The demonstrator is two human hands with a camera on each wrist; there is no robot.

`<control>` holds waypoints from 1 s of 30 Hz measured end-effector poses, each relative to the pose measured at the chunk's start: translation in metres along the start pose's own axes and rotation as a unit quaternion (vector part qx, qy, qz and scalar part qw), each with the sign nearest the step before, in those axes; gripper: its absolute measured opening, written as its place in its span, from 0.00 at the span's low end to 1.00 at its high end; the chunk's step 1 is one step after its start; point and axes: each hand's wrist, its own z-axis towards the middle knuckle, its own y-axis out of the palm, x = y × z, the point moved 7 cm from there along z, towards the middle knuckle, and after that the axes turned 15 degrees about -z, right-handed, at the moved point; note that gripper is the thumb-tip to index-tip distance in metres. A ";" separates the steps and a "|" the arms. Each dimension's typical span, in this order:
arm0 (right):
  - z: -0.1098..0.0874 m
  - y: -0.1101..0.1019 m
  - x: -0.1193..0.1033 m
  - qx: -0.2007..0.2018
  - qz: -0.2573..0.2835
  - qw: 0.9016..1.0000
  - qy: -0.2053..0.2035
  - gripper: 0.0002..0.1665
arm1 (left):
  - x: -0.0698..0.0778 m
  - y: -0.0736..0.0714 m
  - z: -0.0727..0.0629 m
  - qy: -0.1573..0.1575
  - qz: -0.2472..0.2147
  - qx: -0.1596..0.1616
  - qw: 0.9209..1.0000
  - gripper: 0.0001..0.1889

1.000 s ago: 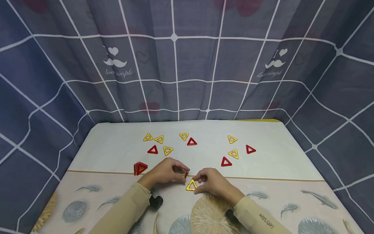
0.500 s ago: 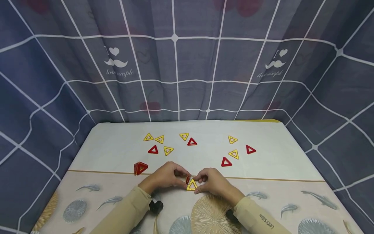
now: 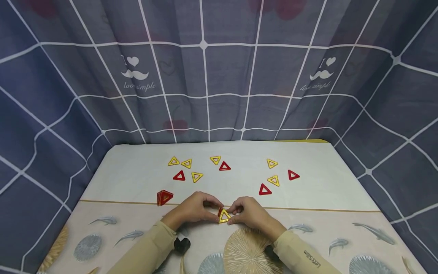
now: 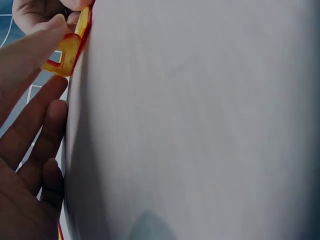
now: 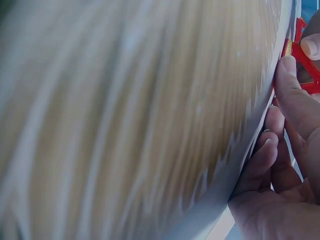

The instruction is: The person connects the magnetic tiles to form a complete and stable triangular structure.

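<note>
Near the front middle in the head view, a yellow triangular frame tile [image 3: 224, 222] stands between my hands. My right hand [image 3: 251, 212] pinches it at its right side between thumb and fingertips. A red triangular frame tile [image 3: 220, 210] meets its left side at an angle, mostly hidden by the yellow one. My left hand [image 3: 195, 207] holds the red tile between thumb and forefinger. In the left wrist view the yellow tile [image 4: 70, 57] shows close to the left thumb. The red tile [image 5: 299, 54] appears beside the right thumb in the right wrist view.
A red pyramid-like group of tiles [image 3: 165, 197] stands to the left. Loose yellow tiles [image 3: 197, 181] and red tiles [image 3: 260, 190] lie scattered across the white cloth behind the hands. A grey checked curtain [image 3: 226, 76] encloses the table's back and sides.
My left hand has moved right and slightly nearer, bringing the red tile against the yellow tile's left side. My right hand has stayed almost in place, the yellow tile shifting slightly.
</note>
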 end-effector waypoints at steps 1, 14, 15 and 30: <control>0.000 0.000 0.000 0.001 0.000 1.000 0.000 0.15 | 0.000 0.000 0.000 0.001 0.002 -0.001 1.000 0.19; 0.002 0.000 0.000 0.003 -0.019 1.000 -0.006 0.11 | 0.004 0.003 -0.003 0.023 0.031 -0.006 0.999 0.22; 0.002 0.000 0.001 0.001 -0.018 1.000 -0.004 0.11 | 0.003 0.003 -0.004 0.022 0.033 -0.004 0.999 0.22; 0.003 0.000 0.002 -0.007 0.003 1.000 -0.003 0.11 | -0.002 0.000 -0.004 0.008 0.039 0.004 0.999 0.27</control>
